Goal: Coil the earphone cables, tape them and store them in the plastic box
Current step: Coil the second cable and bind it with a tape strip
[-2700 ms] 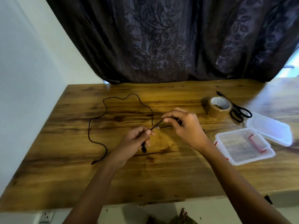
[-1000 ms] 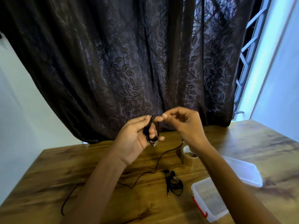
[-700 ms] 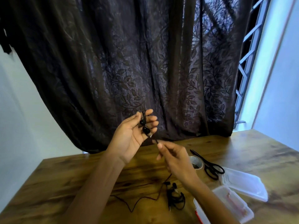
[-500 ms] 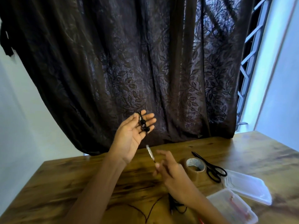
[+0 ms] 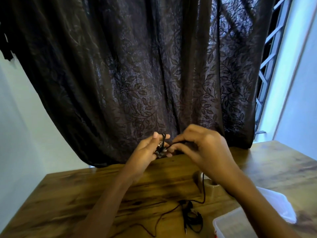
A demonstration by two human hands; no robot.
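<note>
Both hands are raised above the wooden table (image 5: pixel 72 189). My left hand (image 5: pixel 147 152) holds the earbud end of a black earphone cable (image 5: pixel 162 146), looped around its fingers. My right hand (image 5: pixel 204 148) pinches the same cable just to the right, and the cable hangs down from it to the table (image 5: pixel 203 188). A second black earphone (image 5: pixel 191 219) lies coiled on the table below the hands. The clear plastic box (image 5: pixel 228 225) sits open at the lower right, partly hidden by my right forearm, with its lid (image 5: pixel 277 201) beside it.
A roll of brown tape (image 5: pixel 211 186) stands on the table behind my right wrist. A dark leaf-patterned curtain (image 5: pixel 137 74) hangs along the table's far edge. A white wall is on the left and a barred window (image 5: pixel 269 69) is on the right.
My right hand has come up from the table to meet my left hand and now pinches the cable beside it. The left hand has dropped slightly. The scissors are no longer visible.
</note>
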